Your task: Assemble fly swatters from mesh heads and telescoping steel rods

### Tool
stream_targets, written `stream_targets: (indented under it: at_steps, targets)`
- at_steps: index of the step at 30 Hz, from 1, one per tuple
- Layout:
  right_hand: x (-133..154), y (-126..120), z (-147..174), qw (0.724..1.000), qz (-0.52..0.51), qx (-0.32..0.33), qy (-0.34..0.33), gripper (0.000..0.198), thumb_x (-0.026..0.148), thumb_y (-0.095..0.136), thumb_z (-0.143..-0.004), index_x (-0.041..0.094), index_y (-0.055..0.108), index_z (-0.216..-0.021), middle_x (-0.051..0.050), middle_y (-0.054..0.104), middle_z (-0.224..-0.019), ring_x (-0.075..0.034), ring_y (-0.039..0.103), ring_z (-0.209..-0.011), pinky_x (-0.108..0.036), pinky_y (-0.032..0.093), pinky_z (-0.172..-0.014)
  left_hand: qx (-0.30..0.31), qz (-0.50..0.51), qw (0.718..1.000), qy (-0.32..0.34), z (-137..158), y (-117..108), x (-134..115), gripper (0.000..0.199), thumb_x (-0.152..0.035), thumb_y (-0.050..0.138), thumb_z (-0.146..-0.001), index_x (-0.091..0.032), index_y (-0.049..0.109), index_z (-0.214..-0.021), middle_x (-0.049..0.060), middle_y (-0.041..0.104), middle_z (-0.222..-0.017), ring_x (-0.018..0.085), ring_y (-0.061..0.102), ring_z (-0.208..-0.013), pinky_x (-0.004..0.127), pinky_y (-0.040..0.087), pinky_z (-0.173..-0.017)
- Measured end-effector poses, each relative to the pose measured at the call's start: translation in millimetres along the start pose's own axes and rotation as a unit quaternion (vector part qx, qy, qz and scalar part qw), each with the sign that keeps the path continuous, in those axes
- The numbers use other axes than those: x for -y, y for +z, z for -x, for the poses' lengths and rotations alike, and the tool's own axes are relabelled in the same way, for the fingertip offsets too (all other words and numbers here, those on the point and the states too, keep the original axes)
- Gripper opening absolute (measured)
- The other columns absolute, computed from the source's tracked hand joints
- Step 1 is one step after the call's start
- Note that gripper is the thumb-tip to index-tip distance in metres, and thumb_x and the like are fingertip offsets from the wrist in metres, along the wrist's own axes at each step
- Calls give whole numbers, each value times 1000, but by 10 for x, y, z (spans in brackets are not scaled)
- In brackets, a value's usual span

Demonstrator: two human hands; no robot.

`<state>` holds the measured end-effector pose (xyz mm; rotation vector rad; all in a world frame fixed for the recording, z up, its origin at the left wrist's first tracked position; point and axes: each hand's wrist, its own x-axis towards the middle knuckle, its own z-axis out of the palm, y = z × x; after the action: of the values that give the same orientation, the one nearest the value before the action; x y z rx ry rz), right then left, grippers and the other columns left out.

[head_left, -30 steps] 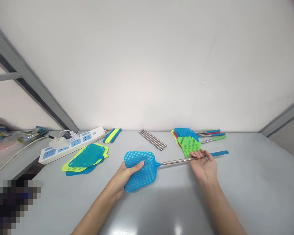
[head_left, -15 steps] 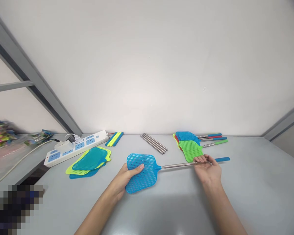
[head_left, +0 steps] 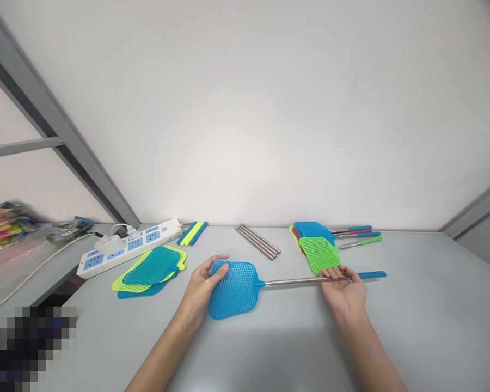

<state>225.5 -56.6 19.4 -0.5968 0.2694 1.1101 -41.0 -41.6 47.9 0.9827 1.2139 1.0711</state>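
Note:
A blue fly swatter (head_left: 234, 291) with a metal rod and a blue grip lies level across the space between my hands. My left hand (head_left: 206, 280) pinches the upper left edge of its mesh head, thumb on top and fingers partly hidden behind. My right hand (head_left: 343, 286) is palm up, its fingers curled round the metal rod close to the blue grip. Just beyond my right hand, a green fly swatter (head_left: 320, 255) rests on a pile of blue, red and yellow ones with coloured grips.
Several metal rods (head_left: 258, 242) lie near the wall. Left of them are blue and yellow grip sleeves (head_left: 193, 233), a white power strip (head_left: 130, 247) with plugs, and loose blue and yellow swatter heads (head_left: 151, 267). Plastic-wrapped packs (head_left: 8, 226) sit at the far left of the grey table (head_left: 294, 348).
My left hand has shifted towards the top left edge of the swatter head, thumb less far across the mesh. The swatter and my right hand have dropped slightly.

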Motion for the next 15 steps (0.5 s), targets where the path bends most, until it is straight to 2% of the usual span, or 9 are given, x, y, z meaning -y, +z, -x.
stream_targets:
  at_steps: [5, 9, 15]
  targets:
    - [13, 19, 18, 1000, -11, -6, 7, 13, 9, 38, -66, 17, 32, -58, 6, 25, -46, -6, 24, -39, -19, 27, -39, 1, 14, 1000, -8, 19, 14, -16, 37, -34, 65, -64, -19, 56, -96, -1, 57, -69, 12, 55, -61, 21, 45, -53]
    - [17, 25, 17, 1000, -13, -21, 5, 13, 9, 38, -66, 17, 32, -57, 6, 24, -46, -6, 23, -39, -19, 26, -38, 22, 52, 997, -47, 15, 14, -19, 35, -34, 63, -66, -19, 56, -96, 0, 59, -70, 14, 57, -62, 24, 47, -56]
    - [26, 12, 17, 1000, -13, -16, 11, 13, 8, 38, -65, 17, 32, -57, 6, 25, -46, -6, 24, -39, -19, 27, -38, 80, 87, 986, -120, 58, 27, -32, 39, -34, 61, -69, -20, 54, -104, 7, 63, -90, 22, 60, -81, 35, 48, -71]
